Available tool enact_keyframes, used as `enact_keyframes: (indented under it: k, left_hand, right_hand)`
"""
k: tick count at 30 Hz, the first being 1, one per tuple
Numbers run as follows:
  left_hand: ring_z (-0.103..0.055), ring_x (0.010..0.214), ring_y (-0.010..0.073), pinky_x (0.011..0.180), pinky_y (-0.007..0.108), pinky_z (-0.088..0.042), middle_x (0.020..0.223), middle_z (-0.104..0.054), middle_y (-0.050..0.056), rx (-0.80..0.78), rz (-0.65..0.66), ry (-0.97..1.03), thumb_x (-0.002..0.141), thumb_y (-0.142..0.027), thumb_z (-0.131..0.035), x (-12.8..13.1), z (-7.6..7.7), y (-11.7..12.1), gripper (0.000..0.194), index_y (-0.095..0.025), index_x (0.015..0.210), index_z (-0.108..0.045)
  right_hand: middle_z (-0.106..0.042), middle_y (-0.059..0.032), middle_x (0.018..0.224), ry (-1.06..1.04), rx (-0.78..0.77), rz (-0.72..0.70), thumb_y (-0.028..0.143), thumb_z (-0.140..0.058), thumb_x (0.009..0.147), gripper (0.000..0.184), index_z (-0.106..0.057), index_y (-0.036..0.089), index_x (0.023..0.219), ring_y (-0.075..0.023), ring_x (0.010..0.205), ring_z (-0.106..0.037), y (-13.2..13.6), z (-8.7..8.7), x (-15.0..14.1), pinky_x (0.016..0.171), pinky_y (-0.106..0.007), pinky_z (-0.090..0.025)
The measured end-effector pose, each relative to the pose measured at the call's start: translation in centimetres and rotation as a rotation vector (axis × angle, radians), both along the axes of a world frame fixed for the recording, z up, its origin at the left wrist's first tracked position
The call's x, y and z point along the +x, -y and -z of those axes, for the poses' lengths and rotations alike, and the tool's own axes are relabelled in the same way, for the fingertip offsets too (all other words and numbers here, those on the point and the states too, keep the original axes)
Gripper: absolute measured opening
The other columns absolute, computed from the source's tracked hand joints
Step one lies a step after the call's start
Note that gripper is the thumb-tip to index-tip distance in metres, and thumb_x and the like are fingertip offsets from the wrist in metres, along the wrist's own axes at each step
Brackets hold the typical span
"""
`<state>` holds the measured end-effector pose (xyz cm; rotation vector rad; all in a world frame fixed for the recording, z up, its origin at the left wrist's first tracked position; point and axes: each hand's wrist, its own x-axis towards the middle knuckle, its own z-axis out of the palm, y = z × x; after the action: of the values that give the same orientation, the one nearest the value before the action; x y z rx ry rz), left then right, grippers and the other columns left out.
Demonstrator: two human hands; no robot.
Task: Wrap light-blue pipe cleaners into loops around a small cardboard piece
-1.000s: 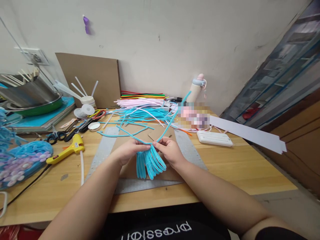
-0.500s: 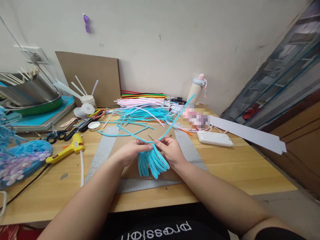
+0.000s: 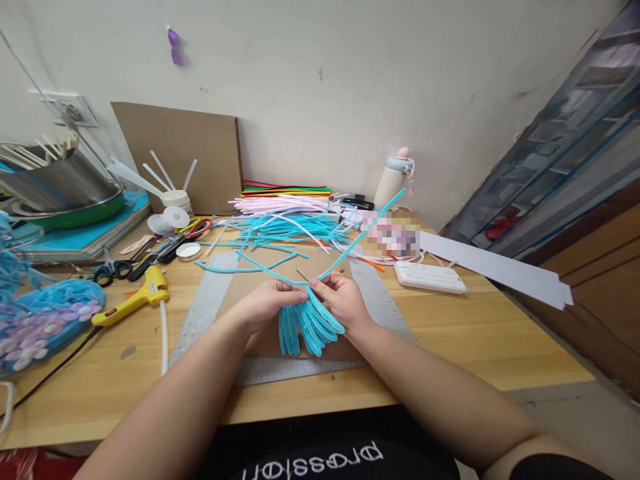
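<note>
Between my hands hangs a bunch of looped blue pipe cleaners (image 3: 315, 327), fanned downward over a brown board. My left hand (image 3: 267, 303) pinches the gathered top and a blue end that reaches up to the left. At the same spot, my right hand (image 3: 343, 300) is closed with thumb and finger on the pipe cleaners; a long blue end (image 3: 345, 255) runs up and right from it. The two hands nearly meet at the gathered point. A thin brown stick (image 3: 302, 274) shows just above the fingers, and I cannot tell what it rests on.
Loose blue pipe cleaners (image 3: 295, 230) and pink ones (image 3: 280, 205) lie behind the hands. A yellow glue gun (image 3: 135, 300) and scissors (image 3: 115, 268) are on the left. On the right are a white case (image 3: 430, 277), a bottle (image 3: 393, 181) and a white strip (image 3: 495, 263).
The looped bunch has swung slightly to the right and its loops spread wider. The long blue end at upper right leans further right. Both hands keep their grip.
</note>
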<state>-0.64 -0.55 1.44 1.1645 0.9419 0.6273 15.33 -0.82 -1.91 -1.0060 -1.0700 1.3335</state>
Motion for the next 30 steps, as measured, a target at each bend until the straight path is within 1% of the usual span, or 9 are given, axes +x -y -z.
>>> enact_keyframes:
  k: [4,11,16,21,25,30]
  left_hand:
    - [-0.059,0.066,0.0166,0.075,0.031,-0.041,0.07,-0.07,0.006,0.026,-0.009,-0.021,0.063,-0.029,-0.071,0.0,0.03,0.04,0.019,-0.011,0.068,-0.07]
    - [-0.059,0.065,0.0171,0.075,0.032,-0.041,0.069,-0.069,0.006,0.027,-0.034,-0.039,0.06,-0.029,-0.073,0.2,-0.17,0.29,0.021,-0.01,0.068,-0.07]
    - [-0.059,0.066,0.0172,0.076,0.031,-0.042,0.071,-0.07,0.006,0.017,-0.048,0.014,0.063,-0.03,-0.072,0.35,0.13,0.22,0.022,-0.01,0.072,-0.07]
    - [-0.061,0.072,0.018,0.078,0.03,-0.041,0.076,-0.071,0.007,0.037,-0.092,0.064,0.066,-0.031,-0.07,0.57,0.45,-0.08,0.025,-0.01,0.079,-0.07]
    - [-0.06,0.066,0.017,0.072,0.029,-0.041,0.072,-0.071,0.007,0.022,-0.103,0.062,0.066,-0.031,-0.07,0.63,0.24,-0.01,0.023,-0.01,0.076,-0.07]
    - [-0.059,0.062,0.0161,0.068,0.027,-0.04,0.065,-0.069,0.005,-0.003,-0.11,0.056,0.066,-0.029,-0.069,0.75,-0.12,0.2,0.019,-0.011,0.072,-0.07]
  right_hand:
    - [-0.055,0.0026,0.05,-0.009,-0.018,-0.008,0.041,-0.073,0.059,0.031,-0.055,0.016,0.058,-0.0087,0.045,-0.047,0.04,-0.07,-0.04,0.046,-0.022,-0.035]
    - [-0.058,0.0021,0.051,-0.073,-0.066,-0.023,0.039,-0.075,0.055,0.03,-0.056,0.016,0.059,-0.0098,0.046,-0.05,0.13,-0.11,-0.18,0.047,-0.023,-0.037]
    - [-0.056,0.0039,0.048,-0.139,-0.105,-0.02,0.036,-0.077,0.055,0.03,-0.056,0.015,0.058,-0.0081,0.044,-0.048,-0.11,-0.1,0.0,0.045,-0.021,-0.035]
    - [-0.06,0.0028,0.055,-0.241,-0.189,-0.076,0.038,-0.077,0.055,0.032,-0.056,0.016,0.063,-0.0102,0.049,-0.053,-0.36,0.07,0.04,0.052,-0.024,-0.042]
    - [-0.062,0.0009,0.057,-0.28,-0.234,-0.12,0.038,-0.077,0.054,0.033,-0.056,0.016,0.064,-0.0129,0.052,-0.057,-0.42,0.21,0.0,0.056,-0.027,-0.045]
    - [-0.062,0.0002,0.057,-0.293,-0.246,-0.134,0.039,-0.078,0.053,0.034,-0.056,0.016,0.065,-0.0138,0.053,-0.058,-0.32,0.04,-0.01,0.056,-0.027,-0.046]
